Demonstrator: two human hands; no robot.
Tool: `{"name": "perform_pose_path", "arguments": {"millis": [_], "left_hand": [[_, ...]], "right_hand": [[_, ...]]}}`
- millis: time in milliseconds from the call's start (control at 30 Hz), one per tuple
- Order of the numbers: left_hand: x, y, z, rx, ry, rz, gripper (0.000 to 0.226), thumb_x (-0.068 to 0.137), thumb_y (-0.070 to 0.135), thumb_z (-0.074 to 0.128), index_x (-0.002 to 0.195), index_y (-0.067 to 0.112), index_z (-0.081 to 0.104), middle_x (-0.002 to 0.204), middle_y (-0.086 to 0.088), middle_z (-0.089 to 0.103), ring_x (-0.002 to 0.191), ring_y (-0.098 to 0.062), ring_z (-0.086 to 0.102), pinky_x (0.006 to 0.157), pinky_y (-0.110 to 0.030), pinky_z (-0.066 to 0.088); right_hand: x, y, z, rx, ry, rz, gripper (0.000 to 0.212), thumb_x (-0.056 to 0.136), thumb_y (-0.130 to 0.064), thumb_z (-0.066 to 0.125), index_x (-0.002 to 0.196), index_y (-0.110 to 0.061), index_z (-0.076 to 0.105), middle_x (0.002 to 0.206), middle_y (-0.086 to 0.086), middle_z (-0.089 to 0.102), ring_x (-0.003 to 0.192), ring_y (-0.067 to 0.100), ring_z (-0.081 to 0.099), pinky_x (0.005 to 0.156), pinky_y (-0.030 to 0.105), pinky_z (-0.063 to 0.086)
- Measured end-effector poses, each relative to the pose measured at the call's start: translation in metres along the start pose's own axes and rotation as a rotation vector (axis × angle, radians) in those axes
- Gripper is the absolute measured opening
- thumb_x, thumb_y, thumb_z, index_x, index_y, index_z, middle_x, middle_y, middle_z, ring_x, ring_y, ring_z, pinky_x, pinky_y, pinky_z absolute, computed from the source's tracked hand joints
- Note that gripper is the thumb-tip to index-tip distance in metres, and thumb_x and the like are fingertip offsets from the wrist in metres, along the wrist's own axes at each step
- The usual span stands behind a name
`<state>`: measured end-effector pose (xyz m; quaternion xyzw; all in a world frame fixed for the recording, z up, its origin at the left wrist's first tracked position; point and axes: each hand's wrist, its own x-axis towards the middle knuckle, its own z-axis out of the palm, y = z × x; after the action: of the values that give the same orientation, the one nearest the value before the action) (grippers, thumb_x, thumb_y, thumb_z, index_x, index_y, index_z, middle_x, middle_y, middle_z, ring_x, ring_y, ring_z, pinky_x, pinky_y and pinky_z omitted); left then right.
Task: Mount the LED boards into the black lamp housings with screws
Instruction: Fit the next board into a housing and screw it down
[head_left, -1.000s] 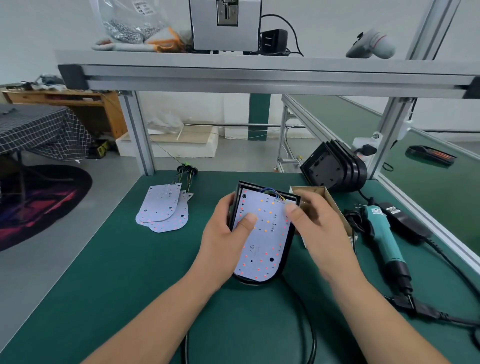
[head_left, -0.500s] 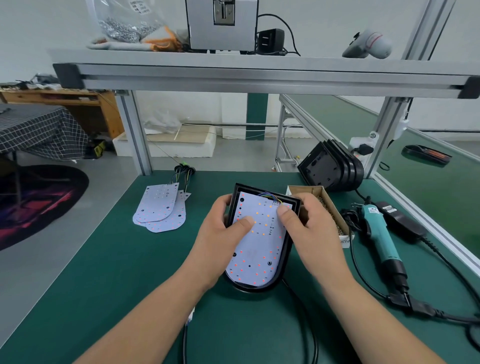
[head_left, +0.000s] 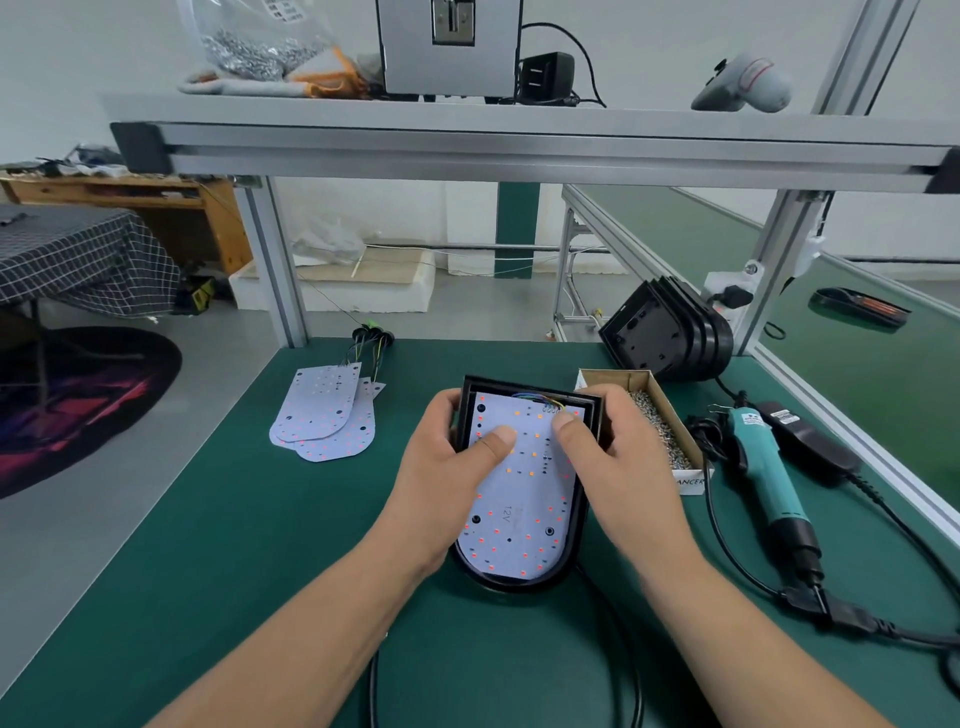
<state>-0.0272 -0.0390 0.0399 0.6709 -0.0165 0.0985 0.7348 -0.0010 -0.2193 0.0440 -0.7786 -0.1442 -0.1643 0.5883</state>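
Head view: left hand (head_left: 441, 467) and right hand (head_left: 618, 457) grip housing (head_left: 519, 584), thumbs pressing board (head_left: 519, 519). Seating step, likely; next needs screws (head_left: 657, 431), driver (head_left: 763, 467).

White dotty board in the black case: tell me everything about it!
The white board is flat, square at the far end, rounded nearer, dotted with red and orange lights, marked 12V. It lies face-up inside the black case; coloured wires join its far edge. The left hand and right hand press thumbs on it.
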Motion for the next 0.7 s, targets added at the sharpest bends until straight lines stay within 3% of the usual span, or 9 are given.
{"name": "perform_pose_path", "arguments": {"millis": [167,233,300,367,467,567,633,700], "left_hand": [[-0.001,0.007,0.000,-0.010,0.000,-0.026,0.034,0.090,0.032,0.077,0.121,0.021,0.069,0.115,-0.002,0.080,0.108,-0.028,0.076,0.096,-0.053,0.060],[0.001,0.010,-0.004,-0.068,0.015,-0.041,0.036,0.089,0.029,0.079,0.122,0.017,0.069,0.116,-0.007,0.079,0.107,-0.032,0.076,0.092,-0.050,0.063],[0.002,0.012,-0.005,-0.231,0.041,-0.110,0.042,0.088,0.026,0.083,0.124,0.011,0.068,0.120,-0.014,0.078,0.107,-0.034,0.076,0.086,-0.047,0.064],[0.003,0.016,-0.007,-0.403,0.068,-0.212,0.047,0.085,0.032,0.080,0.125,0.007,0.070,0.121,-0.017,0.077,0.102,-0.034,0.076,0.081,-0.045,0.064],[0.006,0.021,-0.011,-0.542,0.073,-0.331,0.058,0.078,0.042,0.076,0.124,0.006,0.073,0.111,-0.015,0.078,0.090,-0.030,0.078,0.071,-0.040,0.063],[0.010,0.020,-0.016,-0.571,0.091,-0.332,0.054,0.078,0.045,0.075,0.118,0.008,0.075,0.103,-0.012,0.079,0.085,-0.028,0.078,0.066,-0.038,0.063],[0.011,0.019,-0.019,-0.577,0.095,-0.336,0.044,0.079,0.046,0.075,0.106,0.011,0.082,0.100,-0.012,0.079,0.082,-0.028,0.078,0.064,-0.037,0.063],[0.011,0.019,-0.020,-0.591,0.074,-0.349,0.037,0.084,0.048,0.074,0.093,0.014,0.085,0.094,-0.010,0.080,0.076,-0.026,0.078,0.061,-0.034,0.062]], "right_hand": [[0.001,-0.004,0.004,-0.035,0.022,-0.061,0.009,0.095,-0.037,0.063,0.104,-0.034,0.065,0.086,-0.016,0.068,0.074,0.003,0.058,0.064,0.012,0.043],[0.001,-0.007,0.005,0.124,-0.053,-0.079,0.017,0.100,-0.042,0.061,0.113,-0.033,0.067,0.095,-0.009,0.072,0.085,0.007,0.063,0.074,0.018,0.050],[0.002,-0.007,0.005,0.407,-0.077,0.041,0.035,0.104,-0.053,0.053,0.124,-0.028,0.067,0.095,0.002,0.070,0.086,0.015,0.063,0.077,0.031,0.053],[0.005,-0.005,0.003,0.460,-0.076,0.189,0.034,0.100,-0.048,0.058,0.125,-0.028,0.068,0.095,-0.001,0.071,0.085,0.016,0.064,0.079,0.034,0.052],[0.001,0.003,-0.003,-0.076,-0.318,0.134,0.026,0.094,-0.029,0.072,0.119,-0.029,0.066,0.109,-0.008,0.070,0.099,0.013,0.065,0.097,0.040,0.052],[-0.011,0.000,-0.002,-0.590,-0.465,-0.055,0.037,0.087,-0.053,0.065,0.117,-0.032,0.059,0.110,-0.013,0.055,0.087,0.010,0.057,0.086,0.036,0.050],[-0.014,-0.005,-0.004,-0.585,-0.499,-0.047,0.046,0.083,-0.064,0.056,0.119,-0.036,0.057,0.107,-0.015,0.058,0.081,0.005,0.055,0.077,0.030,0.047],[-0.011,-0.006,-0.007,-0.514,-0.517,-0.004,0.035,0.088,-0.057,0.055,0.114,-0.034,0.059,0.085,-0.014,0.064,0.072,0.005,0.056,0.066,0.029,0.044]]}}
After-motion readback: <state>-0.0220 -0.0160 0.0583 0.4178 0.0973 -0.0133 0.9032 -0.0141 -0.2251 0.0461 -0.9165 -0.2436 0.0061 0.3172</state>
